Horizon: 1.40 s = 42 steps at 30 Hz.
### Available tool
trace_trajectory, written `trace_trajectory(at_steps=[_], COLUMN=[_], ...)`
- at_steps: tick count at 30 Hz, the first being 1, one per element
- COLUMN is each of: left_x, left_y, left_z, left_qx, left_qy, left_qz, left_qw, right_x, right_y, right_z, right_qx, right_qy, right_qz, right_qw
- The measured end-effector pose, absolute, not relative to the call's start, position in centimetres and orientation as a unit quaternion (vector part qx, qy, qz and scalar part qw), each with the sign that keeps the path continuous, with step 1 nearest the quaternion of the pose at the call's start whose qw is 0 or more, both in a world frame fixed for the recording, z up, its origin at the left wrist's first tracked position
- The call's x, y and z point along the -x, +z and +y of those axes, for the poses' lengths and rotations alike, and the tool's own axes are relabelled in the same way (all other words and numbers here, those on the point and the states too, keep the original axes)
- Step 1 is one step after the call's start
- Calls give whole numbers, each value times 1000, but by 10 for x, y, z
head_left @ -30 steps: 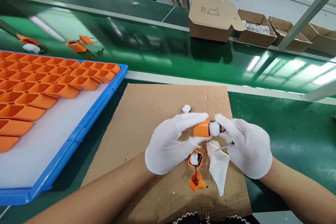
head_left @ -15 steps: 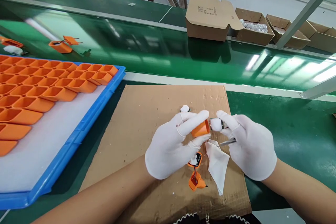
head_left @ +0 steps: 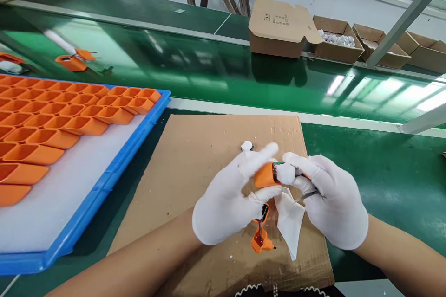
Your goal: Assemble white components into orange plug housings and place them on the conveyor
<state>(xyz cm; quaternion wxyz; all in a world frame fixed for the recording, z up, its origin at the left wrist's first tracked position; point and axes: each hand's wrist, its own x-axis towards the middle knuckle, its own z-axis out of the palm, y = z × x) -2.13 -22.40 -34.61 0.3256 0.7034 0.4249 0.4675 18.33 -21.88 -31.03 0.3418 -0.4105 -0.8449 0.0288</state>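
White gloves cover both hands. My left hand (head_left: 230, 195) grips an orange plastic housing (head_left: 264, 176) between fingers and thumb, its open end facing right. My right hand (head_left: 329, 199) pinches a small circuit assembly with a white, rounded part (head_left: 285, 173); its left end sits at the mouth of the housing. Metal tweezers (head_left: 306, 196) also rest in my right hand, pointing down-left. Below lie a white cloth piece (head_left: 290, 222) and another orange unit (head_left: 261, 240) joined by a wire to a housing with a black part. A white piece (head_left: 247, 145) lies behind my left fingers.
A cardboard sheet (head_left: 195, 158) covers the green bench under my hands. On the left, a blue-rimmed tray (head_left: 114, 171) holds rows of orange housings (head_left: 52, 138). Cardboard boxes (head_left: 277, 44) line the back, one with white pieces. Orange parts (head_left: 71, 62) lie on the green surface behind the tray.
My right hand has brought the circuit assembly left, so its end now meets the housing's opening. The left index finger has lifted slightly. The view has shifted a little.
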Motion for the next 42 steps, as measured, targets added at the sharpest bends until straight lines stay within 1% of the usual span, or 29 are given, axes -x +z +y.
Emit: trace_trajectory(at_steps=[2, 6, 9, 11, 14, 16, 19, 24, 27, 33, 37, 42], left_x=[20, 15, 12, 11, 12, 14, 15, 14, 15, 22, 23, 22], left_y=[-345, -342, -342, -344, -346, -346, -344, -343, -345, -350, -352, -347], left_z=[-225, -226, -226, -226, -226, -224, -222, -220, -220, -221, -220, -221], left_qx=[-671, -628, -603, -604, -608, -595, -571, -568, -611, -709, -740, -746], left_qy=[498, 497, 504, 513, 517, 517, 524, 536, 545, 529, 514, 513], left_qz=[418, 409, 419, 415, 418, 430, 436, 425, 407, 381, 367, 370], left_qw=[355, 438, 456, 447, 433, 441, 457, 459, 406, 270, 232, 210], right_x=[-184, -183, -181, -180, -181, -185, -190, -194, -192, -187, -184, -183], right_y=[-310, -309, -307, -307, -306, -305, -302, -305, -309, -310, -308, -305], right_z=[-219, -221, -221, -220, -216, -214, -212, -212, -213, -214, -216, -221], right_qx=[406, 398, 397, 399, 396, 400, 402, 392, 390, 403, 409, 411], right_qy=[89, 166, 235, 251, 218, 190, 148, 72, 21, -80, -129, -192], right_qz=[-835, -824, -811, -803, -798, -789, -789, -830, -850, -856, -858, -855], right_qw=[360, 368, 359, 364, 399, 426, 440, 390, 354, 314, 283, 250])
